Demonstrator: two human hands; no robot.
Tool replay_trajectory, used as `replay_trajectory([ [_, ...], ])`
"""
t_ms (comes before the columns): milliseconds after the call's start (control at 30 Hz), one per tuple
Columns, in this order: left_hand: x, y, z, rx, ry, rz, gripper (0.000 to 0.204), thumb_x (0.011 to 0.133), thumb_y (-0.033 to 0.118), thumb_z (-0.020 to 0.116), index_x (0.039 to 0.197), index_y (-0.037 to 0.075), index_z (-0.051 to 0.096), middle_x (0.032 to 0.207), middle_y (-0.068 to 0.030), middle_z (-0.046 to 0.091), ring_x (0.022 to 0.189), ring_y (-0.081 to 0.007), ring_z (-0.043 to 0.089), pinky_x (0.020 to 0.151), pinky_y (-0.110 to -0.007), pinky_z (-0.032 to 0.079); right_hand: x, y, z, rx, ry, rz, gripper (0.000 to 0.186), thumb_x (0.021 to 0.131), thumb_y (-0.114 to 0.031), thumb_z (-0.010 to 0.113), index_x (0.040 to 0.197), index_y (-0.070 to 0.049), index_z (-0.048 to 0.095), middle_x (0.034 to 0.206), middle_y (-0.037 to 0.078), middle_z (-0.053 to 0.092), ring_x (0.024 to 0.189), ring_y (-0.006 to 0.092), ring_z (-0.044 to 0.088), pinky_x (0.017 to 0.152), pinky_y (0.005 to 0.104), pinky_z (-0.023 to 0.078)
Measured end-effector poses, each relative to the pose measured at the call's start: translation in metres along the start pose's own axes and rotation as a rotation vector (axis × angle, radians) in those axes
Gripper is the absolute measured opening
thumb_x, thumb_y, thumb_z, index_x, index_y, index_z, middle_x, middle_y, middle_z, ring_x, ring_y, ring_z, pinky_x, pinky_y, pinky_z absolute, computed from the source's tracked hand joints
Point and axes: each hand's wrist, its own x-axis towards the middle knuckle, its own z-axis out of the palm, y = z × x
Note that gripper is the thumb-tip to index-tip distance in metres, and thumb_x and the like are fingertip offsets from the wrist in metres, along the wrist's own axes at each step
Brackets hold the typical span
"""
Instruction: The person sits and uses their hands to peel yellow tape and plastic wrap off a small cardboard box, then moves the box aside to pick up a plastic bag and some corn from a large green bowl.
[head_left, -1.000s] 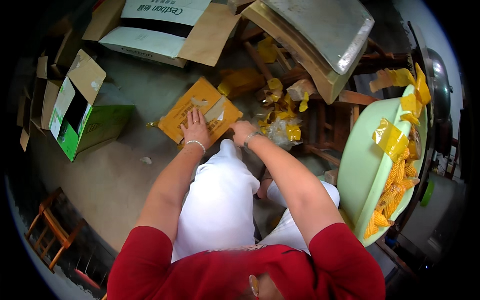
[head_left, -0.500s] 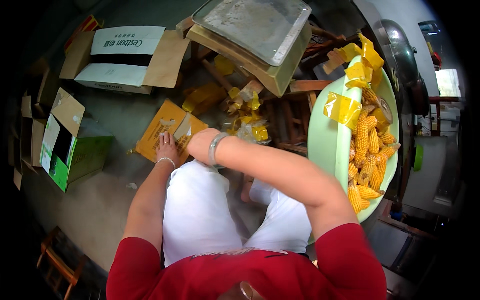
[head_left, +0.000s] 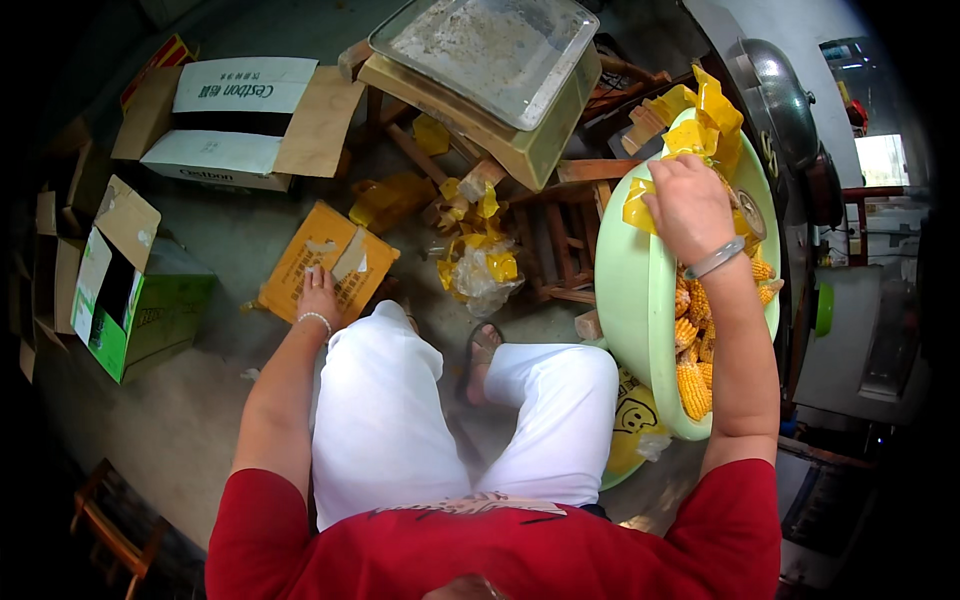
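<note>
My left hand [head_left: 320,298] lies with its fingers spread on a closed orange-brown cardboard box [head_left: 338,255] on the floor. A pale strip crosses the box's top. At the right, my right hand [head_left: 692,208] is over the rim of a light green plastic basin [head_left: 632,300]. Its fingers are curled on a piece of yellow tape [head_left: 637,207] stuck to that rim; the fingertips are partly hidden. More yellow tape pieces [head_left: 718,118] hang farther along the rim. Dried corn cobs [head_left: 693,385] fill part of the basin, and a tape roll [head_left: 748,215] sits among them.
An open white carton [head_left: 235,125] and an open green carton [head_left: 165,310] stand at the left. Beyond the box, a metal-topped scale [head_left: 490,60] rests on wooden stools. Crumpled yellow and clear plastic [head_left: 482,270] lies on the floor. A lidded pan [head_left: 780,100] is at the far right.
My right hand has left the cardboard box and swung right to the tape on the basin's rim. My left hand stays on the box.
</note>
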Motion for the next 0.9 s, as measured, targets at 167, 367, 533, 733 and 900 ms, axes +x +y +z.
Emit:
replay_trajectory([
  [167, 0.0, -0.006, 0.002, 0.019, 0.011, 0.006, 0.063, 0.079, 0.011, 0.047, 0.135, 0.002, 0.021, 0.144, -0.0114, 0.013, 0.133, -0.0283, 0.013, 0.104, -0.039, 0.025, -0.002, -0.008, 0.017, -0.04, 0.059, -0.038, 0.016, 0.07, -0.009, 0.058, 0.085, -0.004, 0.059, 0.079, 0.008, 0.06, 0.083, 0.0242, 0.054, 0.078, 0.0356, 0.039],
  [367, 0.004, -0.006, 0.006, -0.037, 0.023, 0.021, 0.063, 0.078, 0.011, 0.046, 0.135, 0.002, 0.022, 0.145, -0.0105, 0.013, 0.133, -0.0287, 0.013, 0.103, -0.041, 0.027, -0.004, 0.003, 0.019, 0.201, 0.113, 0.069, 0.018, 0.067, -0.004, 0.058, 0.085, -0.006, 0.063, 0.077, 0.008, 0.059, 0.08, 0.0254, 0.054, 0.077, 0.0366, 0.039],
  [533, 0.001, -0.009, 0.005, -0.03, 0.033, 0.007, 0.062, 0.078, 0.012, 0.047, 0.135, 0.002, 0.024, 0.145, -0.0101, 0.012, 0.133, -0.0286, 0.013, 0.104, -0.039, 0.027, -0.01, 0.004, 0.01, 0.76, 0.211, 0.128, 0.012, 0.073, -0.001, 0.058, 0.084, -0.002, 0.062, 0.087, 0.01, 0.062, 0.09, 0.0236, 0.058, 0.081, 0.0336, 0.043],
  [733, 0.002, -0.003, -0.001, 0.006, -0.019, -0.003, 0.063, 0.078, 0.012, 0.047, 0.135, 0.003, 0.023, 0.145, -0.0103, 0.011, 0.134, -0.0279, 0.012, 0.104, -0.038, 0.026, -0.053, 0.038, 0.025, 1.636, 0.375, 0.398, 0.011, 0.081, 0.001, 0.052, 0.091, -0.001, 0.056, 0.096, 0.011, 0.062, 0.093, 0.0204, 0.058, 0.09, 0.0329, 0.042],
  [900, 0.002, -0.006, -0.002, 0.004, -0.022, 0.0, 0.063, 0.078, 0.013, 0.048, 0.135, 0.003, 0.023, 0.145, -0.0104, 0.013, 0.134, -0.0274, 0.013, 0.105, -0.037, 0.024, -0.099, 0.072, 0.035, 2.062, 0.551, 0.209, 0.015, 0.083, 0.0, 0.049, 0.097, -0.002, 0.054, 0.087, 0.012, 0.059, 0.089, 0.0269, 0.057, 0.093, 0.0474, 0.039],
])
